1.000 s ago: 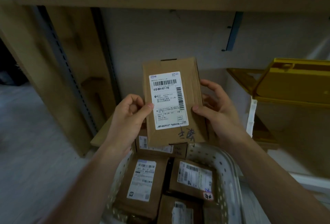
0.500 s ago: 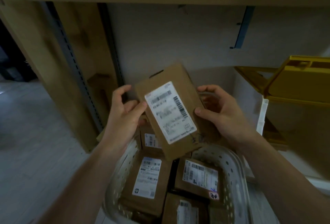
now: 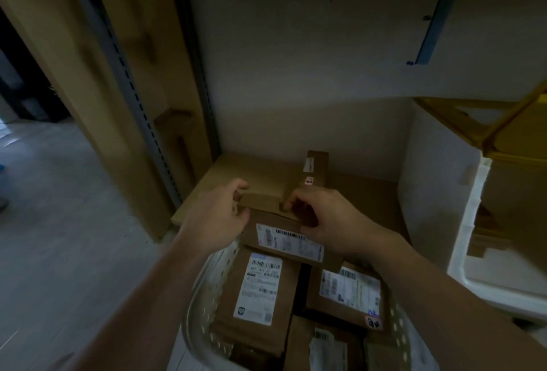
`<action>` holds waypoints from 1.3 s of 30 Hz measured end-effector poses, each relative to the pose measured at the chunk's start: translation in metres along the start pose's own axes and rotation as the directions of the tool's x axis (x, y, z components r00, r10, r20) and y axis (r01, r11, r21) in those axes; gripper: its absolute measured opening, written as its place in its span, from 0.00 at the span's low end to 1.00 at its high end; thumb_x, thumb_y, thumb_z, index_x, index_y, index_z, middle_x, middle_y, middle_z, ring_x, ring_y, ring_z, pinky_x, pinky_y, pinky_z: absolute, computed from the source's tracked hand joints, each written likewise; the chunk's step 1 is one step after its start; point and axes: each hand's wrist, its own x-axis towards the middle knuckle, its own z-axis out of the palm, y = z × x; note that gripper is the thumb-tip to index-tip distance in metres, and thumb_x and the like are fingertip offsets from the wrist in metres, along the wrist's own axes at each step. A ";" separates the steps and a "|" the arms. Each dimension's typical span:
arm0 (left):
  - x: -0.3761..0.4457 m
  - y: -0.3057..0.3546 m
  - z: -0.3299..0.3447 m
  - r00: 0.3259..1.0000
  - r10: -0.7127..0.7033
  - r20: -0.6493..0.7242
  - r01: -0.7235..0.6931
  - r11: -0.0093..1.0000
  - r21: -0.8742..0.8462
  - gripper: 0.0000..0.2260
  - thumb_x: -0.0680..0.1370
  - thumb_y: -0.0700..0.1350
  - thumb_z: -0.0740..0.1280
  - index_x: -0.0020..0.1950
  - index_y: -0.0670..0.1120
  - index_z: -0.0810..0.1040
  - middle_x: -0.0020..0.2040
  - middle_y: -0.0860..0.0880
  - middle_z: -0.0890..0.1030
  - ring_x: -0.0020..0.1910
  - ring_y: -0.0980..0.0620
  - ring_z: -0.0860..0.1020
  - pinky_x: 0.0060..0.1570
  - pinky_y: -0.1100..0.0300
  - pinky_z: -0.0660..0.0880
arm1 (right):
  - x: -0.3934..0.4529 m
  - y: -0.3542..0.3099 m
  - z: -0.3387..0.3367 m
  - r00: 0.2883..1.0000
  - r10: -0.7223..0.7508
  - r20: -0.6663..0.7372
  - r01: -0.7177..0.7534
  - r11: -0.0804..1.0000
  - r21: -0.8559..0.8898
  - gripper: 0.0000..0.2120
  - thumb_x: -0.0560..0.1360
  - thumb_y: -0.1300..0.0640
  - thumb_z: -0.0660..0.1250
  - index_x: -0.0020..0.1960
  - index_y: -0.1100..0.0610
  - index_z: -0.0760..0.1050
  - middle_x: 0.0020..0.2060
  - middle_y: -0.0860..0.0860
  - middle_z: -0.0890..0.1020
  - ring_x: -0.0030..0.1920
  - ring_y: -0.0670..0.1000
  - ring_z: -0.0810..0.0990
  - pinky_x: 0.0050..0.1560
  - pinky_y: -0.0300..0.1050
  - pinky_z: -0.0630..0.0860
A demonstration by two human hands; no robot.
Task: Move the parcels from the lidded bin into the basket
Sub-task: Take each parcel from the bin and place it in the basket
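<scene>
A brown cardboard parcel is down at the far end of the white perforated basket, over other parcels. My left hand grips its left end and my right hand pinches its right part. Just in front of it lies a parcel with a white label. Two more labelled parcels lie flat in the basket, with others below them. The white bin with its yellow lid raised stands at the right.
Another brown parcel stands upright on the wooden shelf board behind the basket. A wooden upright and a grey slotted post rise at the left. Grey floor lies left of the shelf.
Both hands have brought the parcel down from chest height, tilting it, to the far end of the basket. The view has dropped and moved closer.
</scene>
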 end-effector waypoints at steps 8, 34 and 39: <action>0.019 -0.010 0.015 0.997 -0.005 0.080 0.004 1.000 0.013 0.18 0.79 0.42 0.71 0.68 0.52 0.75 0.58 0.55 0.77 0.52 0.55 0.77 0.49 0.63 0.73 | 0.014 0.013 0.020 0.998 0.018 0.063 -0.008 0.988 -0.155 0.20 0.75 0.61 0.71 0.62 0.43 0.73 0.61 0.46 0.73 0.60 0.48 0.75 0.60 0.45 0.77; 0.008 0.022 0.015 0.941 0.340 -0.006 -0.332 0.917 -0.222 0.13 0.80 0.46 0.69 0.60 0.62 0.76 0.56 0.66 0.75 0.57 0.65 0.76 0.55 0.56 0.80 | -0.012 0.020 0.005 0.982 -0.039 -0.183 -0.002 0.977 -0.215 0.29 0.74 0.47 0.73 0.72 0.45 0.66 0.68 0.47 0.69 0.66 0.49 0.66 0.64 0.50 0.72; 0.003 0.050 0.022 0.881 0.473 0.004 -0.463 0.863 -0.205 0.13 0.80 0.44 0.70 0.58 0.62 0.77 0.54 0.65 0.77 0.57 0.68 0.76 0.52 0.69 0.76 | -0.048 0.029 -0.019 0.960 -0.083 -0.266 0.047 0.989 -0.140 0.29 0.73 0.46 0.73 0.71 0.44 0.67 0.65 0.43 0.70 0.64 0.44 0.69 0.60 0.42 0.74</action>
